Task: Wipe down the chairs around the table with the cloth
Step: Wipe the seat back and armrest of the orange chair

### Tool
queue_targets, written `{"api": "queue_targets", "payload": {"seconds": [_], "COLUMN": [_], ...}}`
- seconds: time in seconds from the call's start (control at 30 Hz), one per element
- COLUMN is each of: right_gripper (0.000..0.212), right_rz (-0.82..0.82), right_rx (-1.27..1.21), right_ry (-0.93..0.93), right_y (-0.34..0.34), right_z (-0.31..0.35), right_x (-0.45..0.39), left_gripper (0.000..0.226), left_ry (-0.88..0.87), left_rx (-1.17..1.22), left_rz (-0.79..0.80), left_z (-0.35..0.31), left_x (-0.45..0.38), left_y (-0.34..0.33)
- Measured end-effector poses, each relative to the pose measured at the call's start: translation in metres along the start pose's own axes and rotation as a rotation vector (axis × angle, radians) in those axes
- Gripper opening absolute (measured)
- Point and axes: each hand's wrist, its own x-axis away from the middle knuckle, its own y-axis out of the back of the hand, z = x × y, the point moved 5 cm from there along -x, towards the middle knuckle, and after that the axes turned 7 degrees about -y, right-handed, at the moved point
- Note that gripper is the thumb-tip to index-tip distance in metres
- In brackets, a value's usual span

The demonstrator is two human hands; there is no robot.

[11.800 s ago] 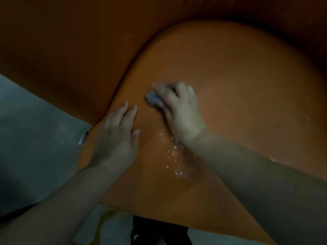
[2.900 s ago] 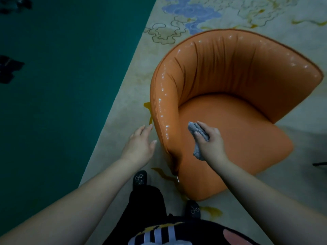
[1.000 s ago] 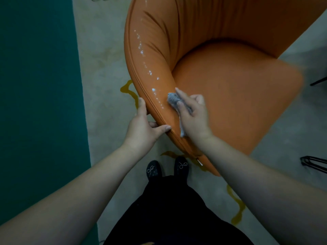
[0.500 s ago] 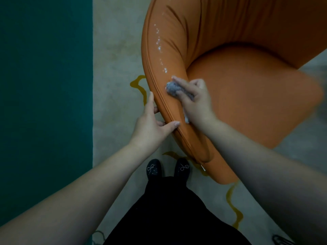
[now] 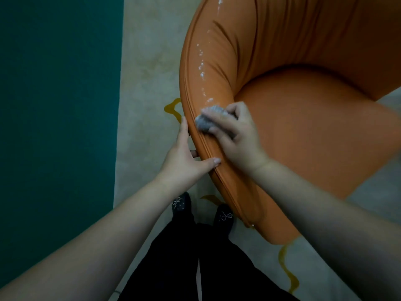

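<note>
Cloth (image 5: 207, 121) under right hand (image 5: 236, 135) now farther up the chair (image 5: 303, 127) arm.

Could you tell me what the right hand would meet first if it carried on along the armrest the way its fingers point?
Probably the white droplets, which begin just beyond the cloth that the right hand presses on the chair arm.

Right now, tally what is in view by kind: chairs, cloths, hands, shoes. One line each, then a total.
Chairs: 1, the orange chair
Cloths: 1, the grey cloth pressed on the chair's arm
Hands: 2, the left hand gripping the chair's edge and the right hand holding the cloth
Shoes: 2, the black shoes
Total: 6
</note>
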Motion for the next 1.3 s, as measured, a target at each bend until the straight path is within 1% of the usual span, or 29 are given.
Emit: {"api": "queue_targets", "payload": {"seconds": [0.07,0.17,0.23,0.3,0.4,0.47,0.53,0.6,0.67,0.77,0.83,0.9,0.97,1.13,1.2,1.3], "right_gripper": [0.038,0.038,0.038,0.038,0.038,0.037,0.036,0.036,0.036,0.037,0.036,0.034,0.033,0.036,0.034,0.032], "right_rz": [0.023,-0.043,-0.064,-0.064,-0.037,-0.04,-0.088,-0.126,-0.131,-0.085,-0.097,-0.147,-0.171,-0.164,-0.16,-0.257], "right_rx": [-0.003,0.02,0.002,0.016,0.011,0.045,0.094,0.093,0.1,0.099,0.17,0.231,0.21,0.167,0.204,0.249], "right_ry": [0.027,-0.087,-0.116,-0.084,-0.078,-0.07,-0.069,-0.091,-0.106,-0.144,-0.138,-0.146,-0.183,-0.203,-0.171,-0.181], "right_y": [-0.003,-0.005,-0.006,-0.006,-0.006,-0.009,-0.012,-0.014,-0.013,-0.014,-0.013,-0.009,-0.008,-0.016,-0.014,-0.004], "right_z": [0.0,-0.006,-0.01,-0.007,0.001,0.004,0.008,0.008,0.008,0.013,0.015,0.015,0.014,0.023,0.023,0.011], "right_x": [-0.005,-0.051,-0.065,-0.049,-0.028,-0.055,-0.094,-0.111,-0.094,-0.068,-0.095,-0.133,-0.151,-0.103,-0.123,-0.179], "left_gripper": [0.122,0.124,0.119,0.115,0.118,0.119,0.116,0.115,0.115,0.116,0.115,0.113,0.113,0.109,0.109,0.114], "left_ry": [0.002,0.009,-0.014,-0.041,-0.053,-0.06,-0.072,-0.087,-0.072,-0.063,-0.055,-0.063,-0.085,-0.151,-0.167,-0.154], "left_rx": [-0.001,-0.02,-0.06,-0.071,-0.095,-0.11,-0.112,-0.116,-0.109,-0.058,-0.026,-0.017,-0.022,-0.05,-0.06,-0.065], "left_rz": [0.011,0.038,0.024,0.017,0.051,0.094,0.125,0.141,0.173,0.258,0.301,0.314,0.308,0.318,0.331,0.347], "left_z": [0.002,0.0,-0.007,-0.014,-0.025,-0.03,-0.033,-0.036,-0.039,-0.041,-0.04,-0.039,-0.038,-0.046,-0.048,-0.047], "left_x": [-0.007,-0.017,-0.027,-0.04,-0.062,-0.073,-0.082,-0.093,-0.105,-0.119,-0.122,-0.123,-0.125,-0.144,-0.152,-0.159], "left_y": [0.004,0.009,0.017,0.029,0.045,0.051,0.056,0.062,0.067,0.072,0.072,0.072,0.073,0.081,0.082,0.081]}}
